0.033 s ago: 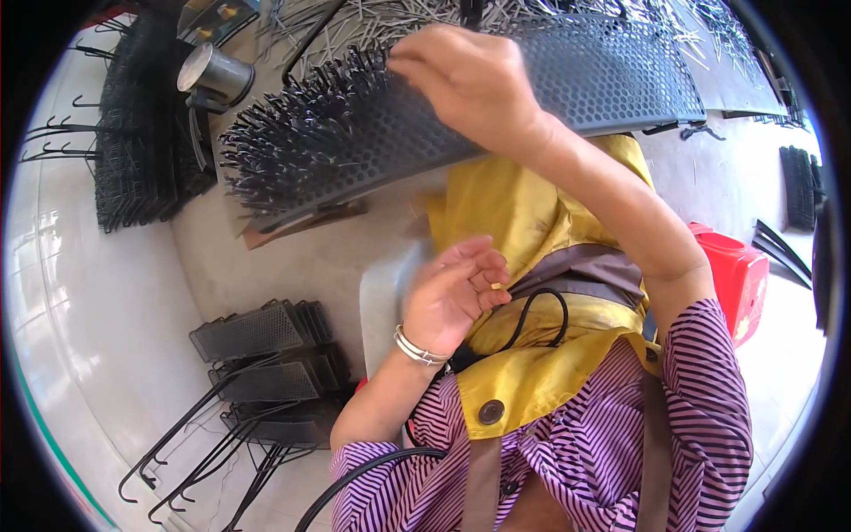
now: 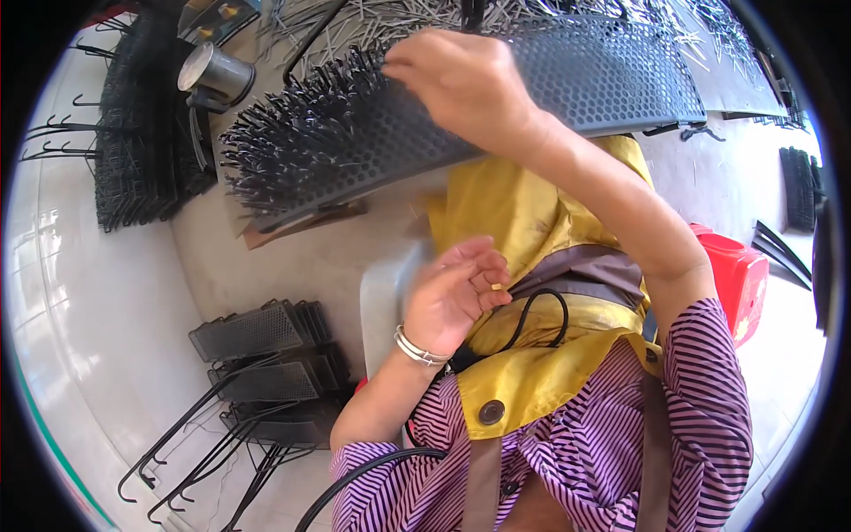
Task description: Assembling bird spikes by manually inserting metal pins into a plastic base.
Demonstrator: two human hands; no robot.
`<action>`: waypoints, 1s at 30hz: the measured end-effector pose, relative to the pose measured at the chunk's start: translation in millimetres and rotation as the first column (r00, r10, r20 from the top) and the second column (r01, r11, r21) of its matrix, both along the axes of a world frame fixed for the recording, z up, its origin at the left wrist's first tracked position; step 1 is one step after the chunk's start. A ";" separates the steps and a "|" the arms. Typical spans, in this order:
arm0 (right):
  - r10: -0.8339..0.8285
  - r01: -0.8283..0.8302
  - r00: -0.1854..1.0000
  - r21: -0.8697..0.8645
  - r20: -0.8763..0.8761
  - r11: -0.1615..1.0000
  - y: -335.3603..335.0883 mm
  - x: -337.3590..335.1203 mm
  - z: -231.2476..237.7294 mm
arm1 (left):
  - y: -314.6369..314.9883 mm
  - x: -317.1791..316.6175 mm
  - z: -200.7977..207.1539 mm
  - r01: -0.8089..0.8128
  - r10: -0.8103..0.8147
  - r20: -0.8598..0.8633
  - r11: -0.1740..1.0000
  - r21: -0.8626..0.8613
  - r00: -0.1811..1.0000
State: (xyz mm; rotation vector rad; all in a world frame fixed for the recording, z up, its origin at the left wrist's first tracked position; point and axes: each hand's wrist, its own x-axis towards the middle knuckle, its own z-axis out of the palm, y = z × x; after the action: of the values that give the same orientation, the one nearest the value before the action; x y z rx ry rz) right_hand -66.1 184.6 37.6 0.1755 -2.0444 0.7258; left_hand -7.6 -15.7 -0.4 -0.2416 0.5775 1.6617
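A long dark-grey perforated metal panel [image 2: 603, 75] lies across in front of me, tilted over my knees. Dense tufts of short dark strips [image 2: 288, 133] stand up from its left half; bare holes show on the right. My right hand [image 2: 461, 84] is over the panel at the edge of the tufts, fingertips pinched together. Whether something small is between them I cannot make out. Above my lap, my left hand [image 2: 452, 297] is turned palm up with loosely curled, parted fingers and nothing visible in it. A ring and pale bracelets are on it.
Many loose grey strips [image 2: 341, 31] lie behind the panel, near a metal mug [image 2: 213, 73]. Perforated racks with hooked rods [image 2: 257, 332] stand on the floor at left; more dark racks [image 2: 142, 124] are stacked beyond. A red plastic container [image 2: 740, 275] is at my right.
My right hand has shifted slightly left and toward me over the panel, its fingers still pinched. My left hand looks the same.
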 end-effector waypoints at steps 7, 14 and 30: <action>-0.093 -0.063 0.895 0.330 0.436 0.942 -8.7 -17.0 12.1 | -0.5 -4.2 -3.2 -0.011 0.011 -0.013 1.000 0.018 1.000; 0.028 -0.080 0.964 0.188 0.266 0.979 0.3 54.4 -1.7 | -2.4 -5.8 -4.8 -0.052 0.050 -0.088 0.998 -0.021 0.995; -0.106 -0.010 0.807 0.193 0.581 0.981 107.4 228.0 -98.7 | 64.7 -72.0 123.4 -0.533 0.136 -0.925 0.842 -0.081 0.355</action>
State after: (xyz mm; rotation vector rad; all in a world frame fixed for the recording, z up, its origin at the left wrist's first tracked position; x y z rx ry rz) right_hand 161.9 292.0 -61.1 -0.0039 -2.7104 0.5971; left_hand -79.6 49.1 123.0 0.3560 1.8158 2.0164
